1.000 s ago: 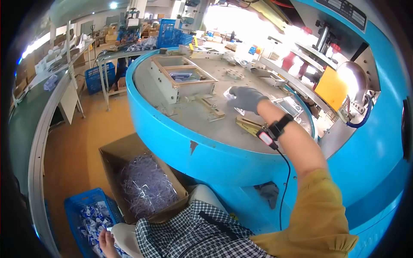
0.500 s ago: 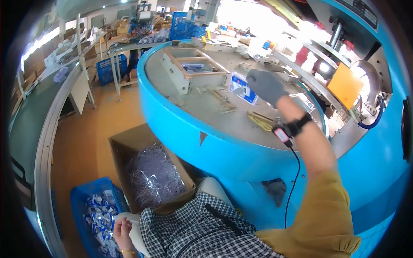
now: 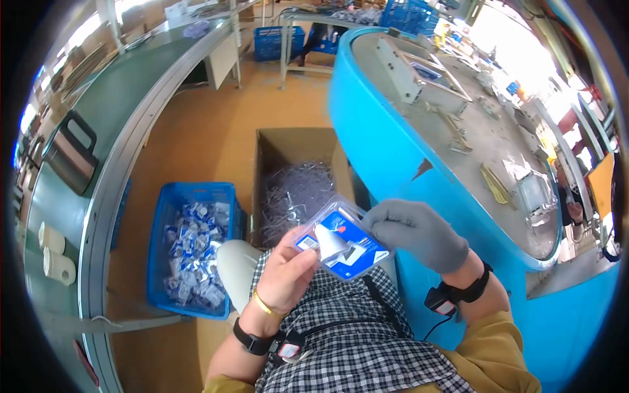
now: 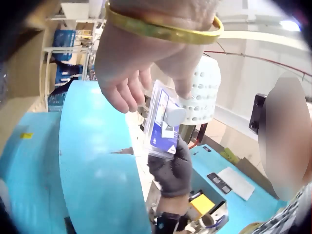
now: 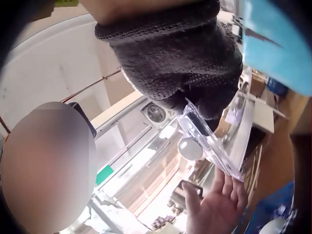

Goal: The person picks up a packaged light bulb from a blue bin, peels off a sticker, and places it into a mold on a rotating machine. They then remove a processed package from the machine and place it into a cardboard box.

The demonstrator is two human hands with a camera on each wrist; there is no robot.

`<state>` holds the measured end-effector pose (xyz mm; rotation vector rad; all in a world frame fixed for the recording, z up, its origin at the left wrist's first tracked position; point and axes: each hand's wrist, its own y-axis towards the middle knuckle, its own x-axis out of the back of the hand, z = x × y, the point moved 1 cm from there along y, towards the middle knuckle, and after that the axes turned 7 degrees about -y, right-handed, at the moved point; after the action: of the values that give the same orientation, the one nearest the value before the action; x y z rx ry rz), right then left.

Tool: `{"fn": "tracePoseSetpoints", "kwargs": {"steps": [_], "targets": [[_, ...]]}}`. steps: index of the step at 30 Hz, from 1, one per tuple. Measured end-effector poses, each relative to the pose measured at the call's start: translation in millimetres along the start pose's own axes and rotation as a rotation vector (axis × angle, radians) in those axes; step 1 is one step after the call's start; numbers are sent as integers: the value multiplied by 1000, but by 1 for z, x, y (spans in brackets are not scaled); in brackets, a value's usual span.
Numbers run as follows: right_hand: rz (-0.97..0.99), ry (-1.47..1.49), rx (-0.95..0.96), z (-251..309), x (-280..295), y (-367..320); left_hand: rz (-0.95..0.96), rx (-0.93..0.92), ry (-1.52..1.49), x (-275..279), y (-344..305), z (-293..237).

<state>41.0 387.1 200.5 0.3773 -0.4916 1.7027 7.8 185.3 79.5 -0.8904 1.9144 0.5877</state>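
A clear plastic blister pack (image 3: 344,243) with a blue printed card and a rounded white item inside is held tilted above the lap. My gloved right hand (image 3: 419,234) pinches its upper right edge; in the right wrist view the grey glove (image 5: 180,63) grips one end. My bare left hand (image 3: 287,274) is at the opposite edge. There its fingers (image 5: 226,187) are extended along the pack, with the thumb standing apart from it. The left wrist view shows the pack (image 4: 163,122) between the left hand's fingers and thumb.
A blue crate (image 3: 157,262) full of small blue-and-white packs stands on the floor, beside a cardboard box (image 3: 344,167) of clear plastic strips. At right is a round blue-edged machine table (image 3: 393,157) with a frame and metal fixtures. A green-topped bench (image 3: 124,98) carries a kettle (image 3: 71,154).
My right hand has lifted the blister pack off the machine table and brought it over the lap. My left hand has risen from beside the crate to the pack. The head view has swung left.
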Motion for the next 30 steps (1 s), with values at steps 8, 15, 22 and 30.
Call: {"fn": "tracePoseSetpoints", "kwargs": {"steps": [8, 15, 22, 30], "targets": [[195, 115, -218, -59, -48, 11, 29, 140, -46, 6, -24, 7], [-297, -249, 120, -94, -49, 44, 111, 313, 28, 13, -24, 25], [-38, 90, -189, -107, -38, 37, -151, 117, 481, 24, -26, 10], [221, -19, -225, -93, -54, 14, -146, 97, 518, 54, -22, 16]]}}
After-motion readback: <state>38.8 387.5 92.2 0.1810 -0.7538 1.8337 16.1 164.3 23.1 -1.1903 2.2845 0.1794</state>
